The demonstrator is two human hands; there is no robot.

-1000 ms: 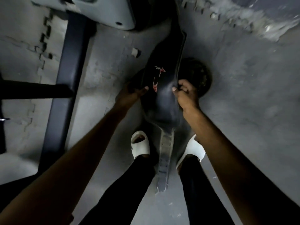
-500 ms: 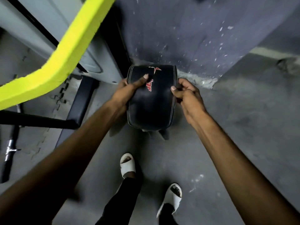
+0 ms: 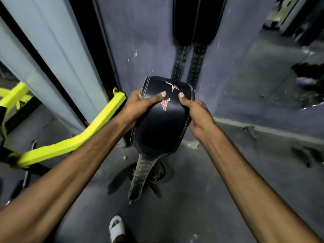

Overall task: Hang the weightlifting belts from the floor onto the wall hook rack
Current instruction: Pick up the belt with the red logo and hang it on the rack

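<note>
I hold a black leather weightlifting belt [image 3: 163, 125] with a red logo up in front of the grey wall [image 3: 143, 50]. My left hand [image 3: 138, 106] grips its left edge, thumb on the face. My right hand [image 3: 196, 113] grips its right edge, thumb near the logo. The belt's narrow perforated strap dangles down toward the floor. Two more black belts [image 3: 191, 27] hang on the wall above, their straps trailing down behind the held belt. The hook rack itself is out of view.
A yellow machine bar [image 3: 73, 141] and a pale grey machine column [image 3: 52, 55] stand at my left. A dark round weight [image 3: 157, 172] lies on the floor at the wall's foot. My white sandal [image 3: 117, 228] shows at the bottom. Clutter sits at the far right.
The belt has come up off the floor and now sits raised against the wall. My view has tilted upward, bringing the hanging belts into sight. Both hands kept their grip.
</note>
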